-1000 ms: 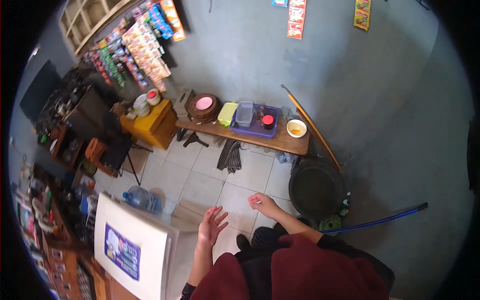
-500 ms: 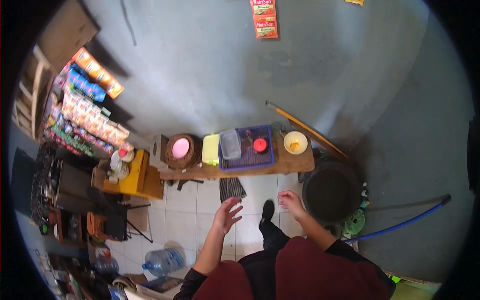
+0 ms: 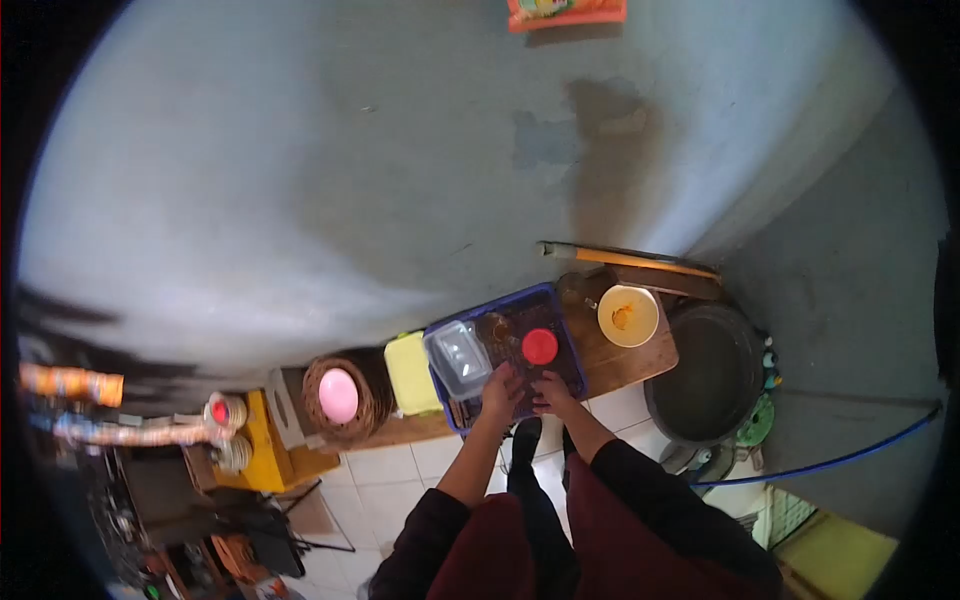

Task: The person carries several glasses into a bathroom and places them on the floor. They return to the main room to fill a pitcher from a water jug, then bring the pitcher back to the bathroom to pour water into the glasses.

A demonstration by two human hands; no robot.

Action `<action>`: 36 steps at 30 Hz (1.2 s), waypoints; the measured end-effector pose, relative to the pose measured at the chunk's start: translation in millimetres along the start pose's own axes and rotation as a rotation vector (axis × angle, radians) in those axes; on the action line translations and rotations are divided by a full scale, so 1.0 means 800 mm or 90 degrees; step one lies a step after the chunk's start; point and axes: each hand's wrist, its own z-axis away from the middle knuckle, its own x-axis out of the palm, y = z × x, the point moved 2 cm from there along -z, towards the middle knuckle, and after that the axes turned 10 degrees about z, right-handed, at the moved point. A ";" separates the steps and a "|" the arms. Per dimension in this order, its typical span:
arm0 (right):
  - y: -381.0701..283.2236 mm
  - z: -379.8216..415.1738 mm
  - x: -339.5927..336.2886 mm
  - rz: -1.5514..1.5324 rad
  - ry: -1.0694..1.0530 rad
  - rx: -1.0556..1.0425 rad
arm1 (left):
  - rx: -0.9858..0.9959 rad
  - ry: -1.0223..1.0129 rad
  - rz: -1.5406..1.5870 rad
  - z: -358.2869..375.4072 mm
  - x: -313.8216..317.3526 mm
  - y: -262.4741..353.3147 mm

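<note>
My left hand (image 3: 501, 393) is over the front edge of the blue tray (image 3: 568, 330), near the clear plastic container (image 3: 459, 361). Its fingers are apart and hold nothing I can see. Beside it, my right hand (image 3: 552, 393) reaches over the same edge, fingers apart, just below a red-lidded jar (image 3: 540, 346). Whether either hand touches the tray cannot be made out. The container and jar both sit in the tray, on a wooden bench (image 3: 640, 362).
Left of the tray are a light yellow-green box (image 3: 410, 375) and a woven basket with a pink bowl (image 3: 338, 396). To the right stand a cream bowl (image 3: 628, 317) with orange contents and a large black tub (image 3: 705, 375). A blue hose (image 3: 840, 468) curves at the right.
I have come closer to the bench, and the view has shifted and turned. Both hands have moved forward from above the floor to the tray's front edge.
</note>
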 end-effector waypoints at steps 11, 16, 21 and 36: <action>-0.003 -0.053 0.011 -0.146 -0.108 -0.011 | -0.186 0.147 0.237 -0.106 0.032 0.012; 0.007 -0.071 0.020 -0.144 -0.115 -0.047 | -0.262 0.208 0.260 -0.133 0.010 0.008; 0.055 -0.128 0.009 -0.007 0.165 -0.150 | -0.255 0.147 0.093 -0.147 -0.036 0.012; -0.009 0.145 -0.020 0.062 0.000 -0.453 | 0.117 -0.163 -0.332 0.095 -0.012 0.172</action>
